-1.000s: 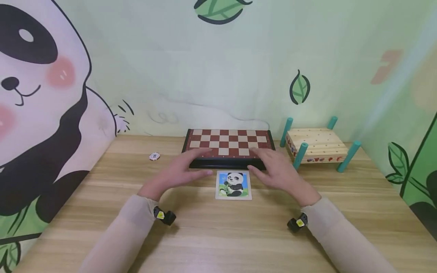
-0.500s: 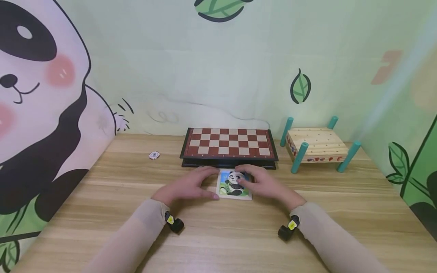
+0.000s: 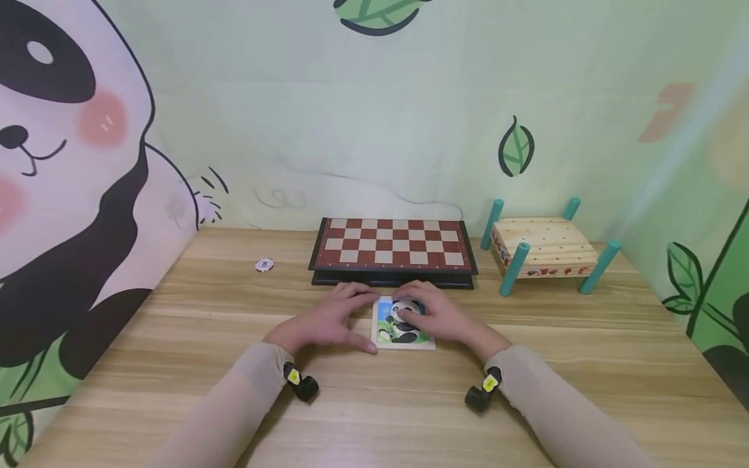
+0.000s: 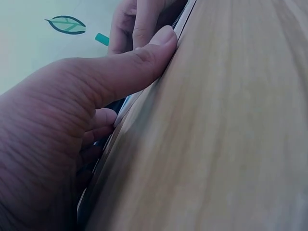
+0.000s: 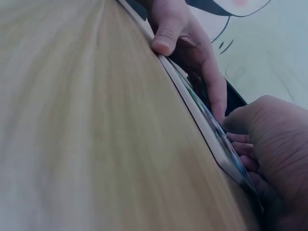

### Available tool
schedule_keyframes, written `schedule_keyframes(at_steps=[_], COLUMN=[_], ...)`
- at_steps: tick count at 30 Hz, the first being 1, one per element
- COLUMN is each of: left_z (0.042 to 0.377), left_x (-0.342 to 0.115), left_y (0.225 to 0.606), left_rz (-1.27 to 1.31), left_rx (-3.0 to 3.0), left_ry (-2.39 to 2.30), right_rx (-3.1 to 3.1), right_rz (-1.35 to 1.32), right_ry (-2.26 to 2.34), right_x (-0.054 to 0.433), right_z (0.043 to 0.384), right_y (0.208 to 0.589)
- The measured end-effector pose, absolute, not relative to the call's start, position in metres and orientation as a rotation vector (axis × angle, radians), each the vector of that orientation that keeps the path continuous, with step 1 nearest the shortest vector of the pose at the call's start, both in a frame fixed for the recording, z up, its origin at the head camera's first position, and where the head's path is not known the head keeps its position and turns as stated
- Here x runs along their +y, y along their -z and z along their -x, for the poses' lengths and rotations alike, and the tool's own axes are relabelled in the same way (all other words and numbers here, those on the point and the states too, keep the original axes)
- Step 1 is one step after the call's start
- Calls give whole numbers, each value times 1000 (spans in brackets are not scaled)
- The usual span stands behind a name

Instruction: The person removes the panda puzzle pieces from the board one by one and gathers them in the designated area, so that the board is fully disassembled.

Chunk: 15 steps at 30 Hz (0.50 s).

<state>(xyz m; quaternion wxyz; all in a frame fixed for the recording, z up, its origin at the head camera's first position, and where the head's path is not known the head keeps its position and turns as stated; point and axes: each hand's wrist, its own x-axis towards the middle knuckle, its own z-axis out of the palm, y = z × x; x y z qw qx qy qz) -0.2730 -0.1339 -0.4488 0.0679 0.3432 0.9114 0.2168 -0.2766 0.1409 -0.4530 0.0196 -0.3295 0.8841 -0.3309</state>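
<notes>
A thin square panda picture board [image 3: 387, 331] with a pale frame lies on the wooden table in front of the chessboard. My left hand [image 3: 333, 318] holds its left side, thumb at the near corner and index finger at the far corner. From the right, my right hand [image 3: 441, 318] grips it, thumb over the panda and the other fingers along the far and right edges. In the right wrist view, the frame edge [image 5: 192, 108] runs close over the table, with the left thumb [image 5: 165, 44] on it. My right hand covers the picture's upper right part.
A folded red-and-white chessboard [image 3: 393, 244] stands just behind the hands. To the right is a small wooden bed-like stand [image 3: 544, 240] with teal posts. A poker chip [image 3: 264, 264] lies at the back left. A panda-painted wall [image 3: 351, 130] closes off the back.
Both hands came down and inward from above the chessboard's front edge onto the panda picture board. In the last half second the board slid slightly toward me, both hands on it.
</notes>
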Motion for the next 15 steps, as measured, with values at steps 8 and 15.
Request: schedule_keyframes(at_steps=[8,15], left_z=[273,274], left_x=[-131,-132], left_y=[448,448], left_rz=[-1077,-1084], left_rx=[2769,2806], left_ry=[-666,-650], right_rx=[2756,2681], right_rz=[993,852], right_ry=[1065,1133], right_x=[130,124], right_z=[280,282], right_y=[453,450])
